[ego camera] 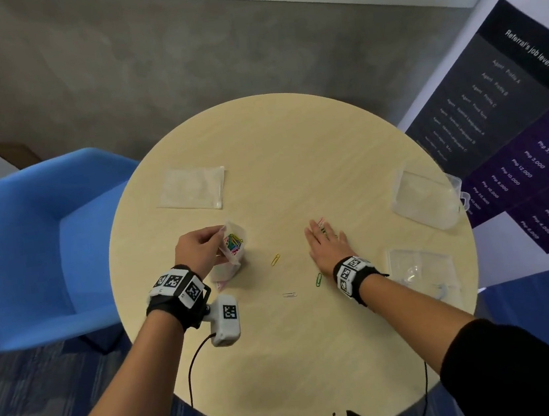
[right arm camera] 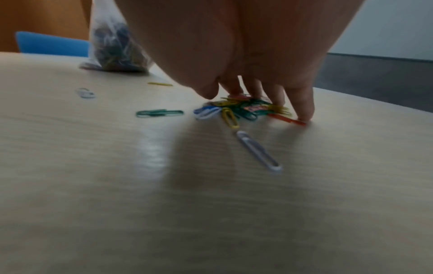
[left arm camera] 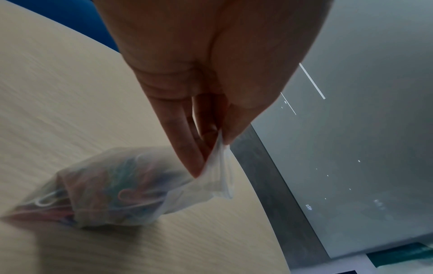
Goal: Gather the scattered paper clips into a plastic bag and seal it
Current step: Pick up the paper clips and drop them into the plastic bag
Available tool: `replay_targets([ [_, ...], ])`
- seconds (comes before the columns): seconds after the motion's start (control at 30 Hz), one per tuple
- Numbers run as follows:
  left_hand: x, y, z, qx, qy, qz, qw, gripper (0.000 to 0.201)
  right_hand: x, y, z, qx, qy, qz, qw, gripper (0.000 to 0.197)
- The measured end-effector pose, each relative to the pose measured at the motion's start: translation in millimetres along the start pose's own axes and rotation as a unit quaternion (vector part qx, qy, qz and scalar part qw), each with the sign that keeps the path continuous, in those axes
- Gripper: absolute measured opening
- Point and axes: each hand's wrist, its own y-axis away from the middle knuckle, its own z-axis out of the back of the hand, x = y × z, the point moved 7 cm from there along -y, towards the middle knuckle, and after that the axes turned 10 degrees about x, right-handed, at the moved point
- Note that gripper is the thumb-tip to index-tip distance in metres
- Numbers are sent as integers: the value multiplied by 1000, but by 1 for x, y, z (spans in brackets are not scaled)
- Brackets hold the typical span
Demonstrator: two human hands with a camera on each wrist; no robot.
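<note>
A small clear plastic bag full of coloured paper clips stands on the round table. My left hand pinches its open top edge between thumb and fingers; the bag sags below that pinch. My right hand lies flat with straight fingers over a heap of coloured clips, fingertips pressing on the table. Loose clips lie between the hands: a yellow one, a green one and a white one. A white clip lies under the right palm.
A flat empty zip bag lies at the table's far left. A clear lidded box and another clear bag sit at the right edge. A blue chair stands left of the table; a banner stands to the right.
</note>
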Motion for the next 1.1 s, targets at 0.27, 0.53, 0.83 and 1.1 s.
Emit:
replay_targets([
  [0.27,1,-2,-13,8,-19,6,1000,20,41,60,-32,-83,45,11,995,54],
  [0.53,8,4,-34,19,-25,15,999,18,48,54,-4,-85,21,52,995,24],
  [0.83,15,14,-54,44,-22,23,999,22,16,51,10,-27,-741,8,671,20],
  [1.1,13,15,-61,58,-39,7,998,21,81,56,47,2,-754,123,645,21],
])
